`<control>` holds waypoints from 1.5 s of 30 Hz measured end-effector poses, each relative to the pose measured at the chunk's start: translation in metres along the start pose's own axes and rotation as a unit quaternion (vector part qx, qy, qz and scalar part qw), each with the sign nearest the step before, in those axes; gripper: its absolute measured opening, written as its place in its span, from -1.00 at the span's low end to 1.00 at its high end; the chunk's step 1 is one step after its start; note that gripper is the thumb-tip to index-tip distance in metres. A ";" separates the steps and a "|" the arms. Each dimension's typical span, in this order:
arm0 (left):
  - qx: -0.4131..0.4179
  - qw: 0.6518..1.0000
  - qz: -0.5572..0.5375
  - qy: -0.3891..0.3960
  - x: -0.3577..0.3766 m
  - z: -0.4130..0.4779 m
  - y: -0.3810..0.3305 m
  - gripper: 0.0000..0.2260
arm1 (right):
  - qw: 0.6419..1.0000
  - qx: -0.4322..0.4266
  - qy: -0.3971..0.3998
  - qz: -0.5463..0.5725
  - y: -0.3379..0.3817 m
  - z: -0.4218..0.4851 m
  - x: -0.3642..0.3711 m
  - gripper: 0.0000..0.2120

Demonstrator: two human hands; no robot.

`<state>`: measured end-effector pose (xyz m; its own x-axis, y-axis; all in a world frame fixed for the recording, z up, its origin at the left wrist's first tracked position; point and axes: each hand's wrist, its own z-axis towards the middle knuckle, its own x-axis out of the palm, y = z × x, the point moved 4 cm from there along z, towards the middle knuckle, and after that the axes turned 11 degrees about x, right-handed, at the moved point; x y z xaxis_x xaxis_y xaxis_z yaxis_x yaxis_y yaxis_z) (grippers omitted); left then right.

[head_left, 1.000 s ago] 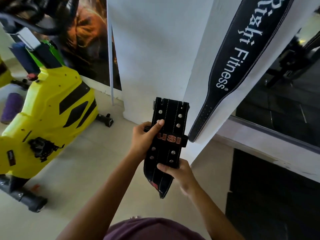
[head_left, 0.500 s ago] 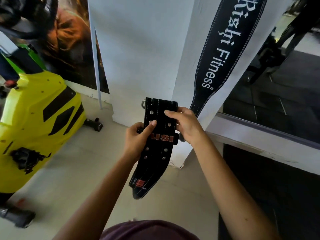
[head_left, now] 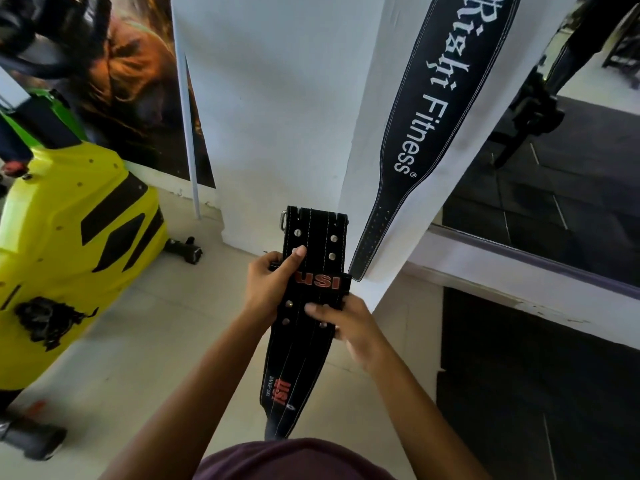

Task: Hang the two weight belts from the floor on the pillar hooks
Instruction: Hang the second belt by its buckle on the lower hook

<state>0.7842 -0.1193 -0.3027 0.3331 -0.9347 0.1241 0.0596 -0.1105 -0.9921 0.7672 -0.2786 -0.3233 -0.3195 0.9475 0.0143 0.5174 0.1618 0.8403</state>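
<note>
While one belt (head_left: 427,133) is hanging on the pillar (head_left: 277,116), both hands, left (head_left: 268,289) and right (head_left: 349,329), are clamping the USI belt (head_left: 304,306) lengthwise upright just below it.

Black belt (head_left: 313,271) in hands: loop band (head_left: 320,281) across it is showing "USI" in red block capitals. Lower tapered end of same belt is carrying second red "USI", running lengthwise; small white print beside it is reading too fine to make out. Hanging belt (head_left: 429,109) on white pillar (head_left: 277,98) is displaying white lettering down its length: gothic word reading roughly "Righi", top cropped, then "Fitness" with ® mark.
</note>
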 end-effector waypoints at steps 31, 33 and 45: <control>0.038 0.992 -0.018 0.122 0.015 0.013 -0.035 -0.74 | 0.984 -0.092 -0.126 0.083 0.033 -0.024 -0.023 -0.77; 0.049 0.988 0.006 0.145 0.015 0.022 -0.039 -0.68 | 0.986 -0.086 -0.123 0.078 0.030 -0.027 -0.022 -0.75; -0.062 0.953 0.028 0.295 0.014 -0.048 0.015 -0.66 | 0.982 -0.062 -0.142 0.104 0.029 -0.035 -0.035 -0.76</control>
<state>0.7443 -0.1502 -0.3173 -0.2559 -0.9639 0.0743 -0.0656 -0.0593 -0.9961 0.7654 -0.3172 -0.2807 0.0265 0.9981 0.0564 0.4427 -0.0623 0.8945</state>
